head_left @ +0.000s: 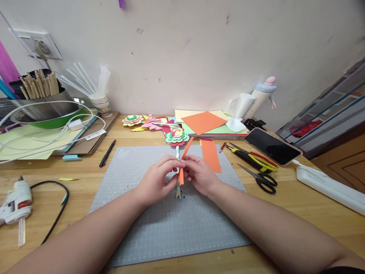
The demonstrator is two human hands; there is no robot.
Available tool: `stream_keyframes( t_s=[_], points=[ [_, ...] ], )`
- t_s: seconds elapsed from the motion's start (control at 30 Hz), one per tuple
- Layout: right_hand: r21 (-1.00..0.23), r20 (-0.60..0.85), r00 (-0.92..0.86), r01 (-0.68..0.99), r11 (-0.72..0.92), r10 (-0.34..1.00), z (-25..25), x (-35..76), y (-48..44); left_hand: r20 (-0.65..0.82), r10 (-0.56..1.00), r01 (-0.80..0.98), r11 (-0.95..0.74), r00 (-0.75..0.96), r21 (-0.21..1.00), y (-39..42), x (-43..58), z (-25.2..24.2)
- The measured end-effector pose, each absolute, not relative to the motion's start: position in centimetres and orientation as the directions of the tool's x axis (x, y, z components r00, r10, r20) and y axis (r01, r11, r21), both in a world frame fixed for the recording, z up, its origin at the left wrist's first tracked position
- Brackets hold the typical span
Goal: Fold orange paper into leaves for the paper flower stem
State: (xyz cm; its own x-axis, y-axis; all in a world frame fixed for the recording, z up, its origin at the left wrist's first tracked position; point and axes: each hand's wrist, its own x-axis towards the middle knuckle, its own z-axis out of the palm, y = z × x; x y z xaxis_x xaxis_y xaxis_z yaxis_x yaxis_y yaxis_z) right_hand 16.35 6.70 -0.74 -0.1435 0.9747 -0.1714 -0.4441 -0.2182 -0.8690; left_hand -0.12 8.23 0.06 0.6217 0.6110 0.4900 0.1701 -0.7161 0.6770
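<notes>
Over a grey cutting mat (159, 224), my left hand (156, 180) and my right hand (199, 175) meet with fingers pinched on a narrow orange paper strip (186, 150). The strip runs up and to the right from my fingers and lies against a pale paper straw stem (178, 192). That stem carries a layered paper flower (177, 136) at its far end. A larger orange paper piece (211, 156) lies on the mat just right of my right hand.
Black scissors (264, 179), red and yellow cutters (253, 158) and a phone (272, 146) lie to the right. Coloured paper sheets (203, 122) and more paper flowers (132, 120) sit behind. A glue gun (17, 201), a black pen (107, 153) and a bowl of sticks (42, 102) are on the left.
</notes>
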Motion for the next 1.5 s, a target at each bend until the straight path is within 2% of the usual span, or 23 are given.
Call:
stream_keyframes(
  t_s=[0.07,0.17,0.27,0.43,0.7,0.83,1.0,1.13,1.3,1.5],
  points=[
    [-0.876,-0.178,-0.148,-0.426,-0.225,0.973,-0.6,16.5,6.8,0.437,0.699,0.127,-0.597,0.567,0.792,8.1,0.0,-0.1],
    [-0.871,-0.195,-0.192,-0.416,-0.26,0.962,-0.5,16.6,6.8,0.234,0.877,-0.045,-0.237,0.42,0.97,8.3,0.4,-0.5],
    [-0.851,-0.227,-0.29,-0.404,-0.334,0.93,-0.2,16.6,6.6,0.046,0.882,-0.149,0.027,0.469,0.988,8.9,0.6,-0.7],
    [-0.792,-0.268,-0.424,-0.414,-0.448,0.865,0.3,16.5,6.5,-0.039,0.824,-0.178,0.168,0.566,0.969,9.5,0.5,-0.8],
    [-0.718,-0.287,-0.543,-0.424,-0.553,0.789,-0.1,16.6,6.4,-0.117,0.768,-0.237,0.333,0.63,0.913,9.5,0.5,-0.6],
    [-0.738,-0.28,-0.504,-0.432,-0.519,0.817,-0.7,16.6,6.6,-0.136,0.785,-0.294,0.378,0.605,0.878,10.0,0.3,-0.8],
    [-0.802,-0.217,-0.349,-0.469,-0.37,0.912,-1.0,16.5,6.9,-0.149,0.862,-0.374,0.358,0.485,0.856,10.8,0.1,-1.3],
    [-0.839,-0.197,-0.265,-0.453,-0.302,0.944,-1.2,16.5,6.9,-0.149,0.87,-0.358,0.342,0.469,0.869,10.6,0.2,-1.2],
    [-0.857,-0.201,-0.219,-0.434,-0.279,0.955,-1.3,16.3,6.8,-0.127,0.855,-0.292,0.307,0.503,0.906,10.3,0.4,-1.5],
    [-0.81,-0.22,-0.205,-0.506,-0.296,0.954,-1.6,16.4,7.1,-0.059,0.866,-0.262,0.214,0.496,0.941,10.1,0.5,-1.5]
  ],
)
